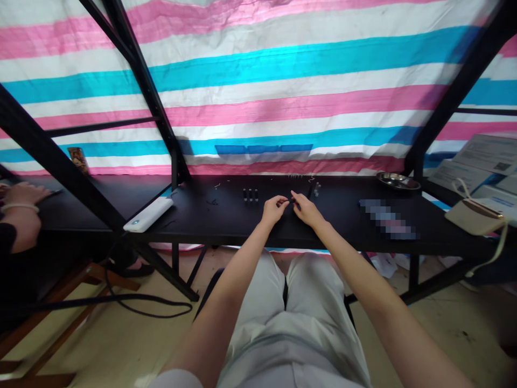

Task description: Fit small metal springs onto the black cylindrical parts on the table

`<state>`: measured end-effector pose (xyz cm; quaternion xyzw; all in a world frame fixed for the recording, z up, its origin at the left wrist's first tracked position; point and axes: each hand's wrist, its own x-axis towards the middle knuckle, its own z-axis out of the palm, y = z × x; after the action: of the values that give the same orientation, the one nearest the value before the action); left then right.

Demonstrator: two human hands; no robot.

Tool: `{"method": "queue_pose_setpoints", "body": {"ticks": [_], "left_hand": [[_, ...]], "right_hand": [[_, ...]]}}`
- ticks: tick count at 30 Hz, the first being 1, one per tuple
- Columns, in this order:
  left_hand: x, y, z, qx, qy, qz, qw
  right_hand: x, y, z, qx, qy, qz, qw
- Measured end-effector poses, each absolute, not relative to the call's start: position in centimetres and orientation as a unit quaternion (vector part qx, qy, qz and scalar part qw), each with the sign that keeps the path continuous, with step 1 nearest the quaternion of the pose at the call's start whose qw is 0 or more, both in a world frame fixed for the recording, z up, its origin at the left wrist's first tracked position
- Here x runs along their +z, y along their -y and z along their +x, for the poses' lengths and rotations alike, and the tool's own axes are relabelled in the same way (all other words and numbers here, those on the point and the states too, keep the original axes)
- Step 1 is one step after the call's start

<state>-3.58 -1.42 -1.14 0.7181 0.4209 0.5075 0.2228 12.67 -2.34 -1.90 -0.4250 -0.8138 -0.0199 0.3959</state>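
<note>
Close together over the black table (226, 223), my left hand (276, 209) and my right hand (306, 209) face each other at the fingertips. Both are closed in a pinch around something small and dark between them, too small to name. Left of my left hand, three small dark cylinders with pale ends (250, 195) stand in a row. Several small greyish pieces (317, 189) sit just beyond my right hand. Thin black strands (212, 202) lie farther left, with whitish scraps (218, 186) behind them.
A white box-like device (149, 214) lies at the left, a metal dish (399, 181) at the back right. A blurred patch (388, 219) and a beige pouch (474, 216) are on the right. Black frame posts (151, 91) rise behind. Another person's hand (26, 195) is far left.
</note>
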Motion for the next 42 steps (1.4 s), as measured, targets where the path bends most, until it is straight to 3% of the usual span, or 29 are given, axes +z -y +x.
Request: {"method": "queue_pose_setpoints", "body": {"ticks": [10,20,29,42], "left_hand": [[-0.9,1.5,-3.5,0.518,-0.423,0.701,0.247],[-1.3,1.1,-3.3,0.539,-0.407,0.664,0.321],[-1.3,1.2,-3.3,0.505,-0.421,0.684,0.316],[0.2,0.0,-5.4,0.467,-0.642,0.588,0.155]], "right_hand": [[-2.5,1.6,12.7,0.005,0.772,-0.459,0.439],[-2.1,2.2,12.4,-0.020,0.785,-0.485,0.385],[-1.8,2.7,12.2,-0.066,0.805,-0.489,0.329],[-1.2,3.0,11.7,-0.080,0.803,-0.519,0.281]]}}
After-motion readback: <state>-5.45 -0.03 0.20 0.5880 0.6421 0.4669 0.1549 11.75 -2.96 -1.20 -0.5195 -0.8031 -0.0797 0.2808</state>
